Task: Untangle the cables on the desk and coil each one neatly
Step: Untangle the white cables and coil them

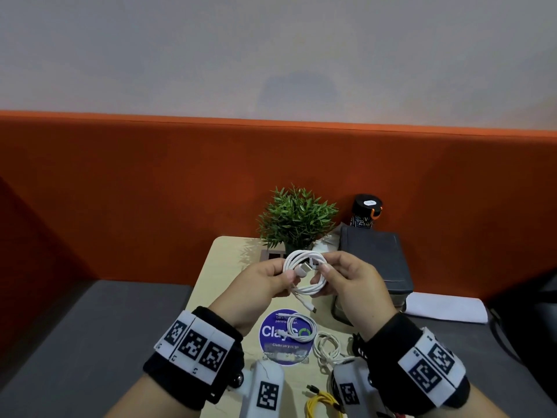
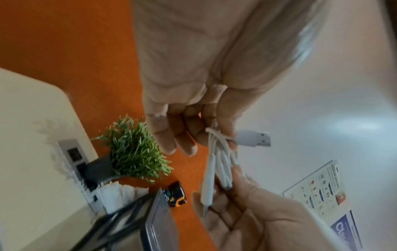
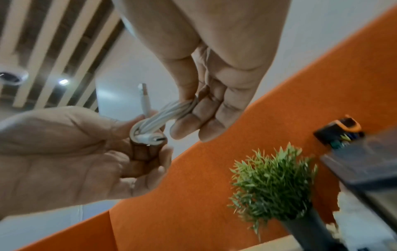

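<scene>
I hold a white cable coil (image 1: 305,274) in both hands, above the beige desk (image 1: 223,267). My left hand (image 1: 287,274) pinches its left side, where the USB-A plug (image 2: 255,140) sticks out past the thumb. My right hand (image 1: 324,274) grips the right side, fingers curled round the bundled loops (image 3: 171,110). A short loose end with a small connector (image 1: 313,309) hangs below the coil. A second coiled white cable (image 1: 302,326) lies on a round blue sticker (image 1: 271,333), a third white cable (image 1: 327,346) beside it, and a yellow cable (image 1: 322,401) at the near edge.
A potted green plant (image 1: 297,220), a black bottle (image 1: 366,211) and a dark box (image 1: 376,257) stand at the back of the desk, against an orange partition (image 1: 150,191). A socket panel (image 1: 272,255) is set into the desktop by the plant. Grey surfaces flank the desk.
</scene>
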The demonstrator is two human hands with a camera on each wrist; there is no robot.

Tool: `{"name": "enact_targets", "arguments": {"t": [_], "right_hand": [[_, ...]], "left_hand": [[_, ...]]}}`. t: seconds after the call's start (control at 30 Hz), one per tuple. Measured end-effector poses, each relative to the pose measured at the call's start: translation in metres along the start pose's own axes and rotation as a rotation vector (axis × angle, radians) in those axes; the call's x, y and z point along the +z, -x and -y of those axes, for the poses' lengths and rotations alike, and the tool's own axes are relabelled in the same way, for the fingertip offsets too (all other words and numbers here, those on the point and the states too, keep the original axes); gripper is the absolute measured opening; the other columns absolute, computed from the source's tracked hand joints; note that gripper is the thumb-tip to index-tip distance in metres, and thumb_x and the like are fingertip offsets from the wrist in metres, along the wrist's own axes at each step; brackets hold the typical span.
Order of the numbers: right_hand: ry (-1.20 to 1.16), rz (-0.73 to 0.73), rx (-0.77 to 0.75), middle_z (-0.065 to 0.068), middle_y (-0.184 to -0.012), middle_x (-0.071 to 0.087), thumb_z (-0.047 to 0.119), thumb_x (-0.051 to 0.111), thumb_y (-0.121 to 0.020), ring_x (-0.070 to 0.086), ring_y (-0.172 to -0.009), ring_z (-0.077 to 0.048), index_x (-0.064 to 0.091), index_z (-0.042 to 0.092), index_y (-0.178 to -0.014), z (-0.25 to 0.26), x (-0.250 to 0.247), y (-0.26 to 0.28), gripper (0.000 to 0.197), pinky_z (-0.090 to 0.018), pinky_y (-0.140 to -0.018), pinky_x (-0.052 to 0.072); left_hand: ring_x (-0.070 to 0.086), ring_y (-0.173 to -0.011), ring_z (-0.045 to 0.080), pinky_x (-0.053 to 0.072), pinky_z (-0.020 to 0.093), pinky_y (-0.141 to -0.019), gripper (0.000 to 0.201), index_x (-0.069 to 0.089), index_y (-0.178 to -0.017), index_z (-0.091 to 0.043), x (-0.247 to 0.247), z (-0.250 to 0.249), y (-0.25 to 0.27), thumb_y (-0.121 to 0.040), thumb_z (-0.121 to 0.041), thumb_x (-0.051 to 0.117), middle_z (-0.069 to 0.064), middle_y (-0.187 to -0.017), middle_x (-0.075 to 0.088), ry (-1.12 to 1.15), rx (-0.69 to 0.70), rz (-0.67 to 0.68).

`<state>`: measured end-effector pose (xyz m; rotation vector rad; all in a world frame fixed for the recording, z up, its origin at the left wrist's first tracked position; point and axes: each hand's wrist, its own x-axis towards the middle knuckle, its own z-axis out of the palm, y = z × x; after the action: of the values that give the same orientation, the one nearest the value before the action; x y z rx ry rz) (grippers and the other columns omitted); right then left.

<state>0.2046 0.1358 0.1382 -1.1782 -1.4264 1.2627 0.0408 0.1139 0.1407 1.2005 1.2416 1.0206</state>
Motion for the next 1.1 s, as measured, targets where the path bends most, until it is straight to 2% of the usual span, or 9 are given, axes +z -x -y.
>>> {"name": "enact_targets", "arguments": {"t": [0.17,0.3,0.37,0.43,0.6,0.73,0.83,0.97,1.1], "right_hand": [[-0.01,0.026,0.013,-0.003,-0.064,0.068,0.007,0.057,-0.092,0.065,-0.056,-0.021,0.066,0.013,-0.091,0.0,0.001,0.003,0.011,-0.024,-0.057,0.052],[0.057,0.047,0.004,-0.002,-0.064,0.067,0.011,0.06,-0.091,0.069,-0.062,-0.023,0.065,0.016,-0.092,-0.004,0.006,0.007,0.007,-0.03,-0.064,0.054],[0.081,0.053,0.004,-0.002,-0.066,0.067,0.012,0.061,-0.091,0.069,-0.064,-0.023,0.065,0.017,-0.093,-0.009,0.009,0.009,0.007,-0.038,-0.07,0.056],[0.094,0.058,0.018,-0.001,-0.066,0.067,0.014,0.061,-0.091,0.069,-0.064,-0.022,0.064,0.018,-0.095,-0.013,0.011,0.012,0.006,-0.04,-0.074,0.056],[0.133,0.04,0.08,-0.002,-0.064,0.066,0.016,0.06,-0.092,0.07,-0.066,-0.02,0.062,0.015,-0.097,-0.03,0.01,0.014,0.006,-0.036,-0.072,0.056],[0.161,0.043,0.097,-0.002,-0.065,0.067,0.015,0.06,-0.092,0.069,-0.066,-0.017,0.062,0.016,-0.097,-0.043,0.004,0.019,0.005,-0.021,-0.064,0.053],[0.265,0.059,0.092,-0.001,-0.074,0.07,0.02,0.06,-0.092,0.068,-0.067,-0.01,0.061,0.025,-0.096,-0.059,0.0,0.021,0.006,-0.023,-0.068,0.055],[0.412,0.091,0.099,0.003,-0.078,0.07,0.022,0.06,-0.091,0.064,-0.067,-0.003,0.062,0.029,-0.095,-0.08,-0.013,0.023,0.008,-0.016,-0.064,0.051],[0.542,0.12,0.218,0.007,-0.092,0.068,0.04,0.059,-0.09,0.063,-0.081,-0.009,0.063,0.034,-0.107,-0.101,-0.033,0.022,0.018,-0.029,-0.077,0.053]], "left_hand": [[0.052,-0.073,0.018,0.042,0.029,-0.074,0.019,0.065,-0.097,-0.002,-0.003,0.0,0.002,-0.083,-0.007,0.053,0.008,-0.077,0.057,0.356,-0.08,0.06],[0.051,-0.071,0.022,0.042,0.028,-0.066,0.032,0.061,-0.108,0.007,-0.002,0.008,-0.004,-0.079,-0.006,0.065,0.014,-0.079,0.057,0.215,-0.072,-0.039],[0.056,-0.075,0.022,0.045,0.028,-0.065,0.025,0.062,-0.103,-0.006,-0.001,0.013,-0.006,-0.08,-0.008,0.071,0.015,-0.083,0.064,0.066,0.017,-0.175],[0.056,-0.069,0.011,0.044,0.021,-0.062,0.026,0.055,-0.096,-0.019,-0.001,0.017,-0.004,-0.079,-0.012,0.073,0.005,-0.079,0.065,-0.131,0.15,-0.292],[0.05,-0.063,0.003,0.04,0.013,-0.059,0.019,0.058,-0.082,-0.033,0.003,0.033,0.001,-0.081,-0.021,0.073,-0.013,-0.069,0.058,-0.317,0.355,-0.331],[0.058,-0.066,0.01,0.049,0.023,-0.063,0.012,0.065,-0.075,-0.024,0.003,0.05,-0.002,-0.079,-0.018,0.074,-0.007,-0.071,0.065,-0.242,0.247,-0.313],[0.067,-0.075,0.024,0.055,0.034,-0.07,0.012,0.068,-0.086,-0.019,0.007,0.06,0.0,-0.079,-0.01,0.072,0.004,-0.077,0.072,-0.185,0.118,-0.264],[0.068,-0.07,0.013,0.056,0.028,-0.07,0.021,0.069,-0.088,-0.028,0.014,0.072,0.004,-0.079,-0.009,0.07,-0.002,-0.071,0.072,-0.302,0.021,-0.075],[0.061,-0.057,0.012,0.05,0.024,-0.054,0.006,0.072,-0.085,-0.016,0.016,0.091,0.002,-0.079,-0.015,0.072,0.002,-0.064,0.068,-0.348,-0.083,-0.106]]}}
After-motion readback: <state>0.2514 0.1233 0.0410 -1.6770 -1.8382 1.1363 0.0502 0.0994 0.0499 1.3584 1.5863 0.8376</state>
